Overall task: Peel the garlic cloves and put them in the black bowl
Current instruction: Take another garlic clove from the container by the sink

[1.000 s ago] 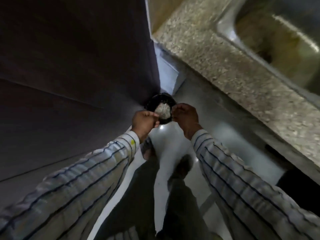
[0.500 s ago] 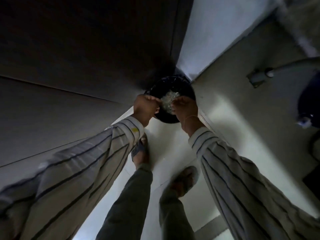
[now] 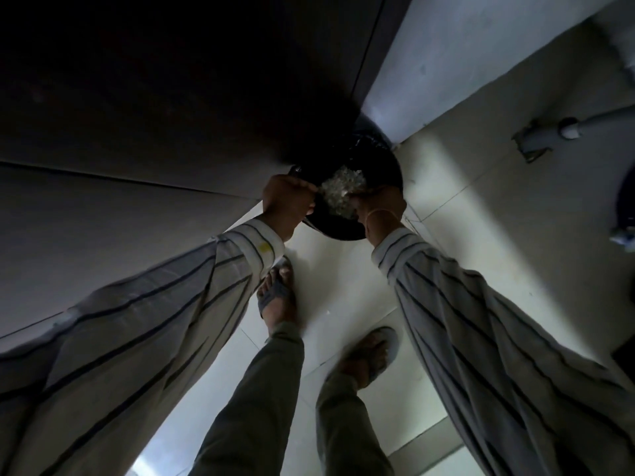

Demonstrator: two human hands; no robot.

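A black bowl (image 3: 343,230) hangs low over the floor, in the corner where the dark cabinet meets the pale wall. A pale heap of papery garlic skins (image 3: 340,192) shows between my hands. My left hand (image 3: 288,201) grips the rim on the left with curled fingers. My right hand (image 3: 378,207) grips the right side. More glossy black shows behind the skins; I cannot tell whether it is the bowl itself or a dark bin beneath it. No peeled cloves can be made out.
A dark cabinet front (image 3: 137,97) fills the left. A pale wall panel (image 3: 464,46) rises behind the corner. On the tiled floor (image 3: 481,218) stand my sandalled feet (image 3: 278,297). A pipe fitting (image 3: 536,139) and a dark object (image 3: 625,201) lie at the right.
My view has swung down from the stone counter and sink to the floor. Both hands have kept their hold and carried the bowl towards the corner, where it looks larger.
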